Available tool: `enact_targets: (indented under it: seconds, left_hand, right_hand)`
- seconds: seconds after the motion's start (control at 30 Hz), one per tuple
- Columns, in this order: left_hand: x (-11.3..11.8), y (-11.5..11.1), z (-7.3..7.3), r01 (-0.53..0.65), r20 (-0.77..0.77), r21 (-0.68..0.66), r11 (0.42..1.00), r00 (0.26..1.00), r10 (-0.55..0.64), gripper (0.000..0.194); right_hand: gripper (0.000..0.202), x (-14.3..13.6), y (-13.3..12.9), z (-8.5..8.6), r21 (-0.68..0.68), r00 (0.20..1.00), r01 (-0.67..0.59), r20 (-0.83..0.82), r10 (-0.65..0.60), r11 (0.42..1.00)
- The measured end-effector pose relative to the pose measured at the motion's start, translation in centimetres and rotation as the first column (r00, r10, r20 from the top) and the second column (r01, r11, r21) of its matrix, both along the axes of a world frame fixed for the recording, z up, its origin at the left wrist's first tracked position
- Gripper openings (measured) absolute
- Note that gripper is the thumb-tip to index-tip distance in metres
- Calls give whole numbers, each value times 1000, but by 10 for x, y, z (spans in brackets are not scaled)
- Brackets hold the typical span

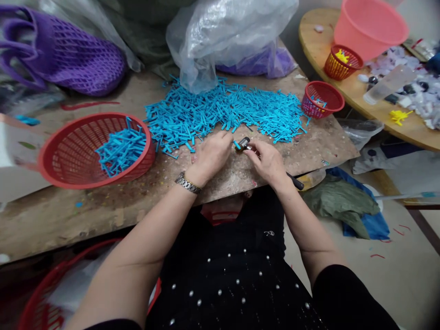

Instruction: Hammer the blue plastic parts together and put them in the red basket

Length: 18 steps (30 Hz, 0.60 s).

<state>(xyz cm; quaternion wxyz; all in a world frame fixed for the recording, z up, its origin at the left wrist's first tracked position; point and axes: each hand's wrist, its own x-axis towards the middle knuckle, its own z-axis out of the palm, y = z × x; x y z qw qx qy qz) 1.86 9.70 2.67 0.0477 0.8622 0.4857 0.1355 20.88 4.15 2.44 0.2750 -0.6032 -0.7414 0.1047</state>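
- Scuffed worktable (103,208), seen in the head view, spans the middle, with a round wooden table (316,27) beyond its right end.
- Blue sticks (206,107) lie in a broad loose pile across the worktable, ahead of both hands.
- Left hand (215,153): fingers bent and drawn together at the pile's near edge; a single blue piece (237,145) sits just beside its fingertips, but whether they grip it, I cannot tell.
- Right hand (267,160): closed around a black-headed tool (244,143), thumb and fingers near the head, which is beside that blue piece.
- Dark handle end (296,182) shows by the right wrist.
- Large red basket (65,158), left of the pile, holds more blue sticks.
- Small red basket (332,94) stands at the pile's right end.
- Purple mesh bag (79,57) lies at back left.
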Motion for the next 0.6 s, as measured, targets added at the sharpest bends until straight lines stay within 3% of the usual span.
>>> enact_targets:
  seconds: [0.17, 0.33, 0.47, 0.6]
  left_hand:
    - [6, -2, -4, 97, 306, -69, 993, 949, -72, 21]
    - [7, 0, -16, 239, 697, -283, 929, 717, 28, 19]
    - [8, 0, -22, 353, 791, -452, 819, 584, 184, 24]
    - [9, 0, -20, 380, 803, -548, 745, 489, 341, 23]
  right_hand:
    - [17, -11, 3, 0, -40, 999, 7, -52, -9, 999]
    - [18, -6, 8, -3, -16, 995, -27, -99, 25, 1000]
    - [21, -3, 9, -2, -24, 997, -52, -55, 51, 998]
    - [23, 4, 16, 3, -72, 993, -119, -2, 119, 990]
